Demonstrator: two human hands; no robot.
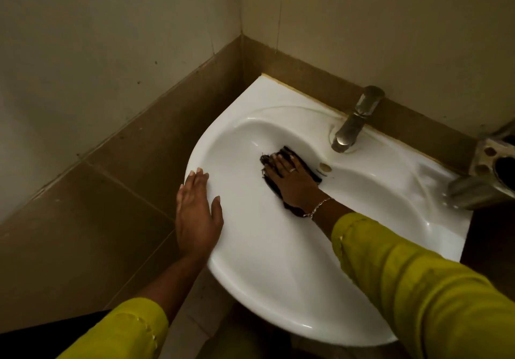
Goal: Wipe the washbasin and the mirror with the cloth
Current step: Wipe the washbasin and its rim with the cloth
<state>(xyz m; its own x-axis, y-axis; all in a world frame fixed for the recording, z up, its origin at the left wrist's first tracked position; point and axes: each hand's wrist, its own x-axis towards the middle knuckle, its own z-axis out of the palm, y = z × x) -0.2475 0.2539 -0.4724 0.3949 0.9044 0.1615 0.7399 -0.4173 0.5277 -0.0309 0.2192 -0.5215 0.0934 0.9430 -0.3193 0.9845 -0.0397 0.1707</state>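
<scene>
A white washbasin (267, 272) is fixed in a corner of tiled walls. Inside its bowl lies a dark cloth (284, 152), pressed flat against the far slope under my right hand (289, 180), whose fingers are spread over it. My left hand (196, 211) rests flat on the basin's left rim, fingers apart and holding nothing. Both arms wear yellow-green sleeves. No mirror is in view.
A metal tap (355, 120) stands on the basin's back ledge, with an overflow hole (324, 167) just below it. A metal holder (490, 169) sticks out at the right edge. Brown tiled walls (139, 147) close in on the left and behind.
</scene>
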